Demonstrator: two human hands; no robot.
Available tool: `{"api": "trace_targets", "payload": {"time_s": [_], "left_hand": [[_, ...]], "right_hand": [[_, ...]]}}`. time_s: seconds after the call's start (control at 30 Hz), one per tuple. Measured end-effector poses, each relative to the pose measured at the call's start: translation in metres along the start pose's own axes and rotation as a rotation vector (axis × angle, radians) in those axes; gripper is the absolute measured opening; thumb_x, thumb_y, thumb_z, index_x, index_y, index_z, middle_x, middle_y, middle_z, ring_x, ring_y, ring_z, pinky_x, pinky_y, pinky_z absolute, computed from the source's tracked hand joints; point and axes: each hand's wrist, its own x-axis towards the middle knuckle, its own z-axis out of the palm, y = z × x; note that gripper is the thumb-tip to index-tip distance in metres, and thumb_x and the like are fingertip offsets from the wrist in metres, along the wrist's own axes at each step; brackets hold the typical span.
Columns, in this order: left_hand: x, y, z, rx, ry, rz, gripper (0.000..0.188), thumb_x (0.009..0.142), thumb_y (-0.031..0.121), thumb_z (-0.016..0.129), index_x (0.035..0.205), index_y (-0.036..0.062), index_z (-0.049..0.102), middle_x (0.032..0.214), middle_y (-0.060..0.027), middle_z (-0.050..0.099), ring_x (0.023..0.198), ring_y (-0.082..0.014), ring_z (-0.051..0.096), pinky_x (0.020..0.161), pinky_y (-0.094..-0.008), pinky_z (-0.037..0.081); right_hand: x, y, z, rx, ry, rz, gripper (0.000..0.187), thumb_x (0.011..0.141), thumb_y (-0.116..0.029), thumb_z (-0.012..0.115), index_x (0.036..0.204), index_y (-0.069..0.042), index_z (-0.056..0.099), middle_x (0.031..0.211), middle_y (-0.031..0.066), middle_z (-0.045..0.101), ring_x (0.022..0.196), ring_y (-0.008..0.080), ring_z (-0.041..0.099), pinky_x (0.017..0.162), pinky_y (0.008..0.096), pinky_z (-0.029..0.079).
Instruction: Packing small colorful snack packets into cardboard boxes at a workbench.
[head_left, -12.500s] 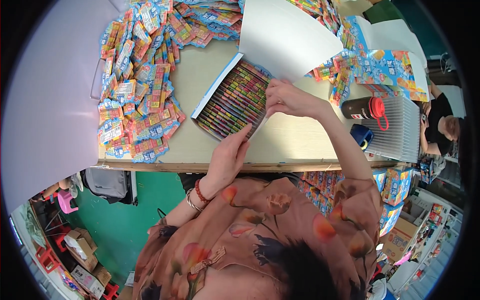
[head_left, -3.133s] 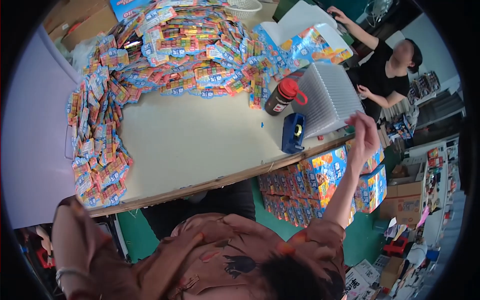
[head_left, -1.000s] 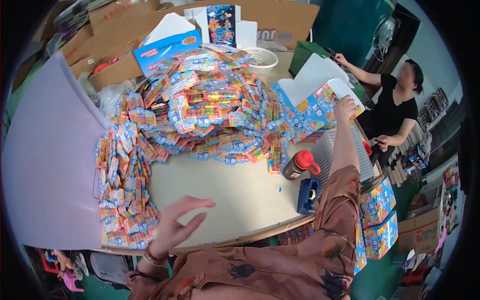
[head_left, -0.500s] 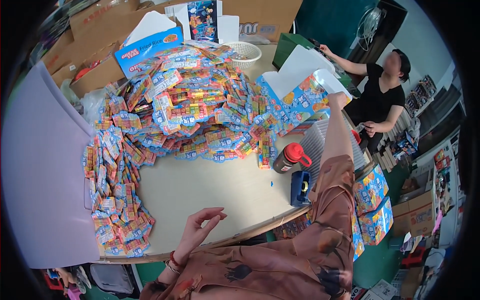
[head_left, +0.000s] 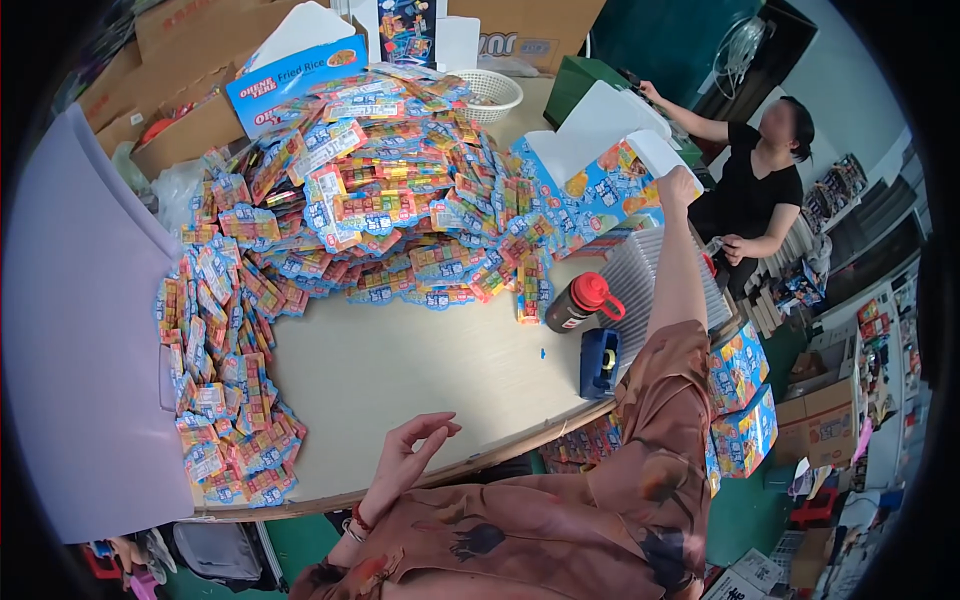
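My right arm stretches to the far right, where my right hand [head_left: 678,190] is closed at the white flap end of a blue printed cardboard box [head_left: 610,185]. The fingertips are partly hidden, but the hand appears to grip that edge. Near the front edge of the table, my left hand [head_left: 412,450] is held with thumb and fingers apart and nothing between them. A large heap of small colourful candy packets [head_left: 390,200] covers the back of the table and trails down its left side. Under my right forearm lies a stack of clear ribbed plastic trays [head_left: 640,280].
A dark bottle with a red lid [head_left: 580,302] and a blue tape dispenser [head_left: 600,362] stand right of centre. Behind the heap are a white basket [head_left: 488,95] and an upright blue box [head_left: 300,85]. A person in black [head_left: 765,180] sits at the right.
The view has shifted slightly. My right hand stays at the box flap, and the left hand keeps its pose over the table's front edge.
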Motion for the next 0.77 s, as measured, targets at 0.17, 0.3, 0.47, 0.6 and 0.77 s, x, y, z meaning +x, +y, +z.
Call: {"api": "trace_targets", "payload": {"time_s": [0.17, 0.3, 0.47, 0.6, 0.77], "left_hand": [[0.000, 0.000, -0.006, -0.009, 0.030, -0.008, 0.026, 0.096, 0.011, 0.056, 0.119, 0.0017, 0.061, 0.100, -0.0085, 0.070, 0.095, -0.0125, 0.064, 0.085, -0.0261, 0.049], [0.000, -0.003, -0.008, -0.019, 0.037, -0.009, 0.026, 0.096, 0.011, 0.056, 0.119, 0.0018, 0.061, 0.100, -0.0081, 0.070, 0.094, -0.0123, 0.065, 0.085, -0.0259, 0.049], [0.003, -0.006, -0.011, -0.008, 0.055, 0.015, 0.025, 0.096, 0.011, 0.056, 0.118, 0.0017, 0.062, 0.099, -0.0077, 0.070, 0.093, -0.0124, 0.065, 0.085, -0.0261, 0.049], [0.005, 0.005, -0.031, 0.066, 0.248, 0.225, 0.023, 0.094, 0.004, 0.055, 0.115, 0.0007, 0.062, 0.097, -0.0073, 0.070, 0.091, -0.0124, 0.064, 0.084, -0.0258, 0.049], [0.026, 0.081, -0.067, 0.458, 0.535, 0.760, 0.025, 0.092, -0.001, 0.053, 0.116, 0.0003, 0.061, 0.106, -0.0108, 0.067, 0.099, -0.0220, 0.064, 0.088, -0.0277, 0.047]], "right_hand": [[0.001, -0.020, 0.000, 0.290, -0.060, -0.026, 0.044, 0.062, -0.031, 0.082, 0.088, 0.000, 0.067, 0.092, 0.0210, 0.069, 0.088, 0.0352, 0.067, 0.079, 0.0425, 0.053], [-0.008, -0.031, 0.020, 0.703, -0.325, -0.011, 0.047, 0.062, -0.034, 0.081, 0.090, 0.001, 0.066, 0.086, 0.0208, 0.068, 0.084, 0.0343, 0.067, 0.077, 0.0416, 0.052], [-0.013, -0.047, -0.016, 0.371, 0.122, -0.291, 0.034, 0.075, -0.023, 0.074, 0.100, -0.002, 0.068, 0.075, 0.0199, 0.066, 0.075, 0.0318, 0.067, 0.068, 0.0422, 0.050], [-0.031, -0.088, -0.120, 0.693, -0.240, -0.529, 0.028, 0.081, -0.006, 0.067, 0.108, -0.001, 0.067, 0.075, 0.0139, 0.068, 0.072, 0.0175, 0.066, 0.067, 0.0304, 0.050], [-0.067, -0.097, -0.232, 0.721, -0.533, -1.192, 0.027, 0.081, 0.012, 0.058, 0.099, -0.003, 0.072, 0.101, 0.0120, 0.068, 0.102, 0.0231, 0.064, 0.108, 0.0443, 0.036]]}}
